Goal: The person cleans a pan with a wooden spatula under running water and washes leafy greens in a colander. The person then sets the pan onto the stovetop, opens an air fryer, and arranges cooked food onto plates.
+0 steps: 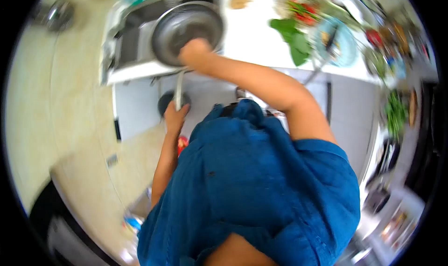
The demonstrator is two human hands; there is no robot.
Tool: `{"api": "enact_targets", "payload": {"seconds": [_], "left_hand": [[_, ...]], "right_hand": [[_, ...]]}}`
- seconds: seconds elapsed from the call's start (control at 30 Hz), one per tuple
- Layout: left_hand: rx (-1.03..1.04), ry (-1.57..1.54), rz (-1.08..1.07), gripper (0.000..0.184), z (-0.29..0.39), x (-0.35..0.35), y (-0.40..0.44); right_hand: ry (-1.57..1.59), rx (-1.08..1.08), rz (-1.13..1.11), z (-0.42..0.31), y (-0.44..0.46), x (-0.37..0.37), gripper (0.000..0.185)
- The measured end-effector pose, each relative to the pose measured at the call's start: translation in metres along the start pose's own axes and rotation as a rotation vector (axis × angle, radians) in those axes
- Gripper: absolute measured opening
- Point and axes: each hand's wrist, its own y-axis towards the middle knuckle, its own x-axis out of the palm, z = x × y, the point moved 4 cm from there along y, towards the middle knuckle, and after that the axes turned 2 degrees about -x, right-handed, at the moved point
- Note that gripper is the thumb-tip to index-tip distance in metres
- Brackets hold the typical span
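A dark wok (pixel 205 23) is tilted over the edge of the sink, its inside facing me. My left hand (pixel 175 116) is closed around the wok's long pale handle (pixel 179 91), which points toward my body. Inside the wok, against its lower wall, is my right hand (pixel 197 52), blurred by motion. Its fingers look curled together; anything held in them is hidden. The steel sink (pixel 133 42) lies behind the wok and to its left.
Right of the wok, the white counter (pixel 249 37) carries green leaves (pixel 295 40), red and green vegetables (pixel 304 12) and a light blue bowl (pixel 347 44) with a dark-handled utensil. Farther right are several jars and a bunch of greens (pixel 395 114). An open cabinet door (pixel 136 110) hangs below the sink.
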Motion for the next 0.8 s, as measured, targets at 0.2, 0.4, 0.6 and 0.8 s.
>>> {"api": "enact_targets", "payload": {"seconds": [0.2, 0.4, 0.6, 0.8], "left_hand": [[-0.058, 0.133, 0.009, 0.033, -0.021, 0.007, 0.004], [-0.112, 0.122, 0.019, 0.036, -0.008, 0.004, -0.006], [-0.164, 0.100, -0.001, 0.034, -0.003, 0.004, -0.010], [-0.156, 0.041, 0.055, 0.033, 0.001, 0.005, -0.016]], "right_hand": [[-0.086, -0.016, 0.043, 0.009, -0.016, 0.007, 0.021], [-0.110, -0.045, -0.037, 0.003, -0.026, 0.011, 0.037], [-0.091, -0.020, -0.035, -0.007, -0.033, 0.006, 0.034], [-0.081, 0.044, -0.099, -0.010, -0.032, 0.012, 0.040]]}}
